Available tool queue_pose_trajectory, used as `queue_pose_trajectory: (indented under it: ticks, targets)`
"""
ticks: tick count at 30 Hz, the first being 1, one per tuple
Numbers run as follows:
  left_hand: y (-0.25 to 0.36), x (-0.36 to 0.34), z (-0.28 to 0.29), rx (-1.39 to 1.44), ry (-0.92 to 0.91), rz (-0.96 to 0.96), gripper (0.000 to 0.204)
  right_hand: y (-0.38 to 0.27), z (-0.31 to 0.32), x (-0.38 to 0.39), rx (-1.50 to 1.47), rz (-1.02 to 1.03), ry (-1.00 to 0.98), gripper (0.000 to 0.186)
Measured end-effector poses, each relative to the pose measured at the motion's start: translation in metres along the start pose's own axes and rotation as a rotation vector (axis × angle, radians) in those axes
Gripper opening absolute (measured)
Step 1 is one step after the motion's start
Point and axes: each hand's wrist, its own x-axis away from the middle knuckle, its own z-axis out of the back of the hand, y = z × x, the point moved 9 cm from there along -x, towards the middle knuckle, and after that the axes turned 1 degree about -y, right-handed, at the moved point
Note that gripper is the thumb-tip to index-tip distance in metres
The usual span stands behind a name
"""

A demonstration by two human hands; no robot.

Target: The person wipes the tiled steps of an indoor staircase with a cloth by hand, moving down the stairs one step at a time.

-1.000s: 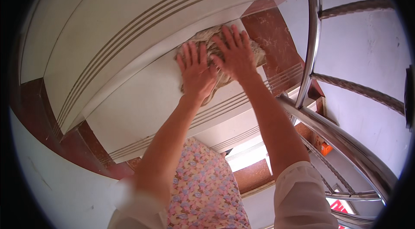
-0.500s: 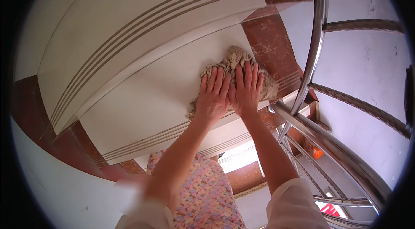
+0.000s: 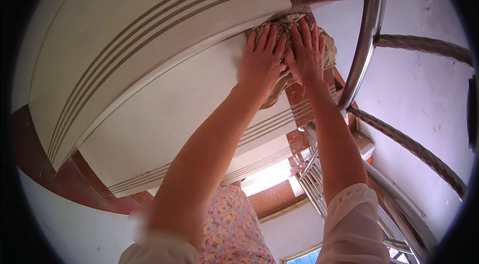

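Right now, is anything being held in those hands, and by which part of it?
Nothing clearly gripped: the left hand and right hand lie spread on top of a crumpled brown cloth on the step.

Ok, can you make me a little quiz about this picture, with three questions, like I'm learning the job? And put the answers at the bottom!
1. Fill in the missing word: the left hand and the right hand lie on a crumpled, brownish ____ on the pale step.

2. True or false: the metal railing post beside the step stands on the left side of the picture.

3. Pick one: what pattern is on the pink fabric at the bottom of the picture?
a) stripes
b) flowers
c) checks

Key:
1. cloth
2. False; it is on the right side.
3. b) flowers
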Motion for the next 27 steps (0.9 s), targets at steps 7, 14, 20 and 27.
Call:
queue_pose_trajectory:
  ticks: [7,14,20,27]
  targets:
    - [0.003,-0.011,-0.006,-0.037,-0.011,0.153,0.063,0.008,0.0,0.007,0.062,-0.217,0.007,0.059]
    - [0.035,0.04,-0.011,0.047,-0.038,0.062,0.059,0.023,0.007,0.075,0.058,-0.382,0.014,0.059]
    - [0.05,0.101,-0.012,0.062,-0.057,0.053,0.056,-0.007,0.008,0.13,0.02,-0.434,0.008,0.062]
    - [0.005,0.199,0.003,0.027,-0.023,0.034,0.055,-0.102,-0.009,0.162,-0.05,-0.375,-0.123,0.067]
